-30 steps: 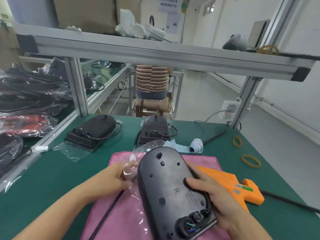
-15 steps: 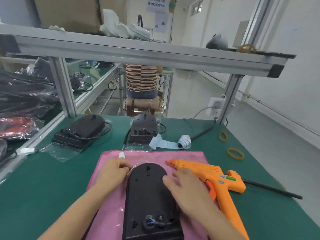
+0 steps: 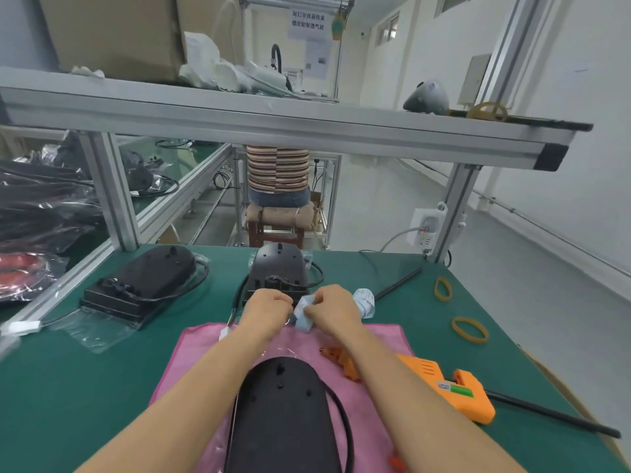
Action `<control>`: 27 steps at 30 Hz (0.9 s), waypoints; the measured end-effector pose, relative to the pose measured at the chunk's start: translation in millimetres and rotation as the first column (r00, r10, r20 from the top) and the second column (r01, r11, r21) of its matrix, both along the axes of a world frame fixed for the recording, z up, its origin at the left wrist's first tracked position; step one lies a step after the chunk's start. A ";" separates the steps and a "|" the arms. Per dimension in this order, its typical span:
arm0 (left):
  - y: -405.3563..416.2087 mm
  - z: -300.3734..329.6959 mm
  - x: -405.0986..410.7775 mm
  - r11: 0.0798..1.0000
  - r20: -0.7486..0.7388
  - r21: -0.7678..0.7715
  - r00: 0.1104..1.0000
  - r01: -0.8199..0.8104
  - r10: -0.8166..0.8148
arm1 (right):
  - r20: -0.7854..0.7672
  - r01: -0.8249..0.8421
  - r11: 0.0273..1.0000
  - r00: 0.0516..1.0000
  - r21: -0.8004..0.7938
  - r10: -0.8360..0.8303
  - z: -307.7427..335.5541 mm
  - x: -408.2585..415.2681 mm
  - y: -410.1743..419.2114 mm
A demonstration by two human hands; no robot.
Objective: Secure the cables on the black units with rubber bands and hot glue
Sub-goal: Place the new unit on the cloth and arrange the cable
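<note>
Green counter (image 3: 85, 387), busy. Far left: bagged black parts piled on the side bench (image 3: 41, 206). Left unit (image 3: 143, 285) sits on a clear plastic bag near the aluminium post, cable looped round it, white connector (image 3: 24, 326) at the counter edge. Middle unit (image 3: 278, 268) stands at the counter's far edge, cable curling out both sides. Just in front of it both hands meet. Left hand (image 3: 264, 310) has fingers curled, pinching at the label strip (image 3: 304, 314); exact grip hidden by the knuckles. Right hand (image 3: 333, 314) has fingers curled too, pinching the same pale blue-white strip, which runs to the label roll (image 3: 364, 302) just beside that hand. Near unit (image 3: 283, 418) lies flat-side up on the pink cloth (image 3: 191, 363), between the two forearms, untouched, its black cable (image 3: 343, 425) arcing along its right side. Orange hot glue gun (image 3: 447, 387) lies on its side right of the right forearm, partly on the cloth, nozzle pointing left, black cord (image 3: 553, 418) trailing right. Two tan rubber bands (image 3: 469, 329) lie on the counter's right part, apart from each other. Power socket (image 3: 425, 227) on the right post. Striped-shirt person (image 3: 278, 169) sits on a stool beyond the counter.
</note>
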State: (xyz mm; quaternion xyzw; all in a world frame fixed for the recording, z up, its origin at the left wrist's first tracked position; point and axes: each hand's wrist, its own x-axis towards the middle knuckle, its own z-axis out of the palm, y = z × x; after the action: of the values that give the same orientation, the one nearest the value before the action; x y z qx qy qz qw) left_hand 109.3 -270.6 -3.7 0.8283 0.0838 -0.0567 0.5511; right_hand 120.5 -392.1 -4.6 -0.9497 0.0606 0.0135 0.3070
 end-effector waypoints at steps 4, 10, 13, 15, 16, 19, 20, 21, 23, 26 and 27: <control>-3.6 2.8 3.9 0.959 -0.234 -0.281 0.971 -0.027 -0.041 | 0.004 0.093 0.897 0.994 0.432 -0.105 -8.6 -12.1 -14.6; -15.3 -5.9 3.5 0.886 -0.066 -0.448 0.983 0.124 -0.171 | -0.077 0.131 0.607 0.990 0.784 -0.115 -11.1 -37.5 -29.0; -22.3 -7.3 -0.2 0.926 0.084 -0.318 0.979 0.205 -0.188 | -0.064 0.141 0.598 0.987 0.789 -0.149 -13.0 -41.8 -29.8; -23.1 -8.9 -1.0 0.943 0.160 -0.252 0.970 0.218 -0.181 | -0.006 0.142 0.665 0.979 0.733 -0.202 -13.0 -42.7 -30.7; -23.3 -9.5 -0.6 0.947 0.189 -0.226 0.964 0.228 -0.187 | 0.063 0.114 0.733 0.976 0.671 -0.210 -12.9 -42.7 -31.8; -23.0 -10.9 1.4 0.959 0.285 -0.111 0.933 0.260 -0.220 | 0.278 0.031 0.907 0.947 0.420 -0.161 -10.7 -43.3 -35.9; -22.8 -11.2 2.2 0.959 0.304 -0.076 0.922 0.274 -0.239 | 0.315 0.014 0.936 0.940 0.353 -0.134 -9.5 -42.7 -37.4; -22.3 -11.8 2.7 0.956 0.317 -0.044 0.911 0.290 -0.262 | 0.337 -0.004 0.954 0.936 0.300 -0.102 -9.0 -42.4 -39.4; -21.2 -13.0 4.7 0.948 0.328 0.021 0.894 0.317 -0.306 | 0.358 -0.038 0.971 0.932 0.237 -0.051 -7.8 -42.7 -42.3; -19.4 -14.2 7.3 0.935 0.330 0.110 0.875 0.336 -0.354 | 0.391 -0.045 0.988 0.920 0.149 -0.017 -6.1 -43.5 -46.0; -19.2 -14.3 8.0 0.929 0.333 0.136 0.867 0.345 -0.371 | 0.396 -0.056 0.990 0.918 0.129 0.000 -5.4 -43.3 -46.7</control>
State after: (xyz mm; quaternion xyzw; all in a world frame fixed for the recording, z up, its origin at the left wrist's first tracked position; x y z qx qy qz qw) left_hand 117.3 -289.7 -17.9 0.8453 -0.1693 -0.0053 0.5068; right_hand 77.2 -438.8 -10.0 -0.9102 -0.0171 -0.1697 0.3775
